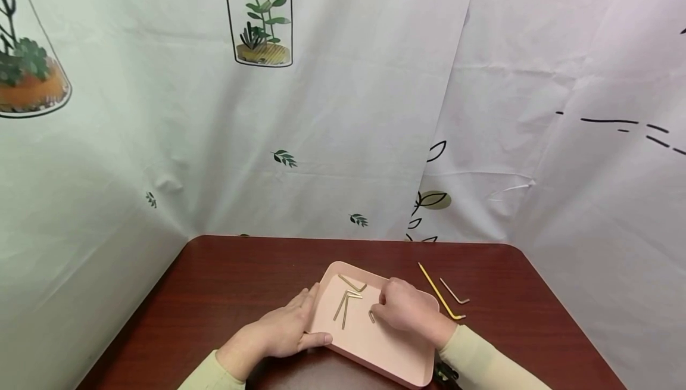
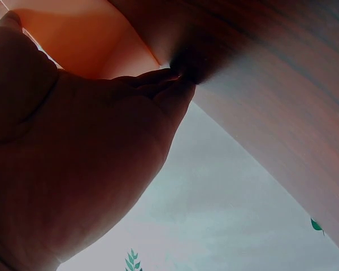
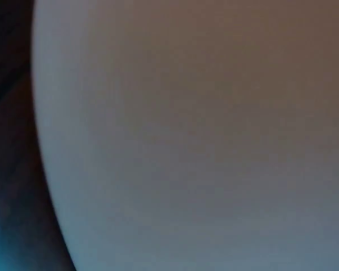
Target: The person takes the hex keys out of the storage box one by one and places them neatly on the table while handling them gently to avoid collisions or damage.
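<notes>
While against left hand's unclenched grip, pink tray: 3 L-shaped rods inside, 1 more rod in right hand's pinch.

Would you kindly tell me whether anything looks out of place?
A yellow hex key and a metallic hex key lie on the table outside the pink tray, though other hex keys lie inside it; the tray also sits askew.

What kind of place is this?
Likely a makeshift tabletop work booth: plant-print sheeting around three sides, a reddish-brown wood-grain table, and a pink tray holding L-shaped hex keys.
</notes>
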A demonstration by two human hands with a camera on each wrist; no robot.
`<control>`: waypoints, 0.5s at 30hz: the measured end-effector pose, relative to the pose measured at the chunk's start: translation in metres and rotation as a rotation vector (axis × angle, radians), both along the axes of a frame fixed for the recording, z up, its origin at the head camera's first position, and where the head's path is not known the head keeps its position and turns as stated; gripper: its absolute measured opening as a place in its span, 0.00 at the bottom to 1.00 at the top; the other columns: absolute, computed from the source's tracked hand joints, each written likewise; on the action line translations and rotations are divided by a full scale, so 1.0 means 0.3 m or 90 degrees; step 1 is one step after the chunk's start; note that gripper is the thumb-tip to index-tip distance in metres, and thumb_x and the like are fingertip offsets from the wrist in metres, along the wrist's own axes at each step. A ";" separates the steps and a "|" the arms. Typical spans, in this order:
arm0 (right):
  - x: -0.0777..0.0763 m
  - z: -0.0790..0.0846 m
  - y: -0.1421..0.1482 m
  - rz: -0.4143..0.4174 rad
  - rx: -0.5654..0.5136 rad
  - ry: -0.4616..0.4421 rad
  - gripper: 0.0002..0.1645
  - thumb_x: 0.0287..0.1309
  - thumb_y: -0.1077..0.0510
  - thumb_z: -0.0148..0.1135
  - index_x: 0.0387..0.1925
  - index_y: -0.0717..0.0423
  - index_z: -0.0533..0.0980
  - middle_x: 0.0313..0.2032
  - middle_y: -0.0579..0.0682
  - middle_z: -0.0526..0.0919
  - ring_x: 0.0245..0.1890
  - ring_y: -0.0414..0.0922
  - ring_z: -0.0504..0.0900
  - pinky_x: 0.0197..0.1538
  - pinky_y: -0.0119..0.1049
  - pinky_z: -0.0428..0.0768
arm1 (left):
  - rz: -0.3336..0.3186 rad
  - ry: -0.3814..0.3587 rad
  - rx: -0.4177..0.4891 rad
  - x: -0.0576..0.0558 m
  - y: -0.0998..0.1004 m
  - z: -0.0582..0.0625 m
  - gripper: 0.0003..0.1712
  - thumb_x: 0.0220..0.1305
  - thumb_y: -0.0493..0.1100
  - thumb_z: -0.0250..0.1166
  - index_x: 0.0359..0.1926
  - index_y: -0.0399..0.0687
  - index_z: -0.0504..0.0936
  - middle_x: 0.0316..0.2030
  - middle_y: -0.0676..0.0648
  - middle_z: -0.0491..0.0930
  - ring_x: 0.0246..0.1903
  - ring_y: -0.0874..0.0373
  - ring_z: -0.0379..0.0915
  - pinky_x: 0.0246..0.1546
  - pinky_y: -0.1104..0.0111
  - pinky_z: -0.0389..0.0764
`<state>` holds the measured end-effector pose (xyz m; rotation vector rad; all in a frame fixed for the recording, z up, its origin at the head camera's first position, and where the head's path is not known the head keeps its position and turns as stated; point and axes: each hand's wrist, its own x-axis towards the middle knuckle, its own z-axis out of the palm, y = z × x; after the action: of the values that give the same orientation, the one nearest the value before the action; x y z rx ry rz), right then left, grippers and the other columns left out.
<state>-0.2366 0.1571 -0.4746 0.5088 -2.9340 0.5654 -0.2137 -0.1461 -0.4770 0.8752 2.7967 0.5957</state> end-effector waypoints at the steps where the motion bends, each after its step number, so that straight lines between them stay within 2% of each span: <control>1: 0.001 -0.004 -0.001 0.005 -0.002 0.008 0.21 0.52 0.55 0.76 0.12 0.43 0.75 0.22 0.42 0.73 0.23 0.40 0.70 0.30 0.38 0.73 | 0.000 -0.001 0.000 0.000 0.000 -0.002 0.68 0.74 0.74 0.68 0.86 0.26 0.50 0.82 0.26 0.60 0.82 0.32 0.60 0.73 0.38 0.72; 7: 0.006 -0.020 -0.005 0.013 -0.007 0.029 0.19 0.52 0.55 0.79 0.15 0.45 0.76 0.26 0.44 0.73 0.24 0.40 0.72 0.32 0.39 0.75 | 0.003 -0.005 -0.001 -0.001 0.000 -0.008 0.68 0.73 0.74 0.68 0.86 0.26 0.50 0.83 0.27 0.59 0.82 0.34 0.59 0.73 0.39 0.73; 13: 0.009 -0.029 -0.007 0.014 -0.023 0.035 0.24 0.55 0.49 0.84 0.18 0.44 0.75 0.25 0.42 0.72 0.23 0.38 0.71 0.29 0.36 0.74 | 0.007 -0.007 -0.001 -0.001 0.001 -0.009 0.68 0.73 0.74 0.68 0.86 0.26 0.50 0.84 0.29 0.58 0.83 0.34 0.58 0.74 0.38 0.72; 15: 0.010 -0.029 -0.008 0.012 -0.025 0.028 0.24 0.55 0.50 0.84 0.18 0.45 0.75 0.26 0.42 0.72 0.24 0.38 0.71 0.30 0.36 0.74 | 0.007 -0.007 0.000 0.000 0.001 -0.009 0.68 0.73 0.74 0.68 0.86 0.26 0.50 0.84 0.29 0.58 0.83 0.33 0.58 0.74 0.38 0.71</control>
<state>-0.2335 0.1547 -0.4834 0.5378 -2.8737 0.6054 -0.2138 -0.1459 -0.4798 0.8550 2.7930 0.5994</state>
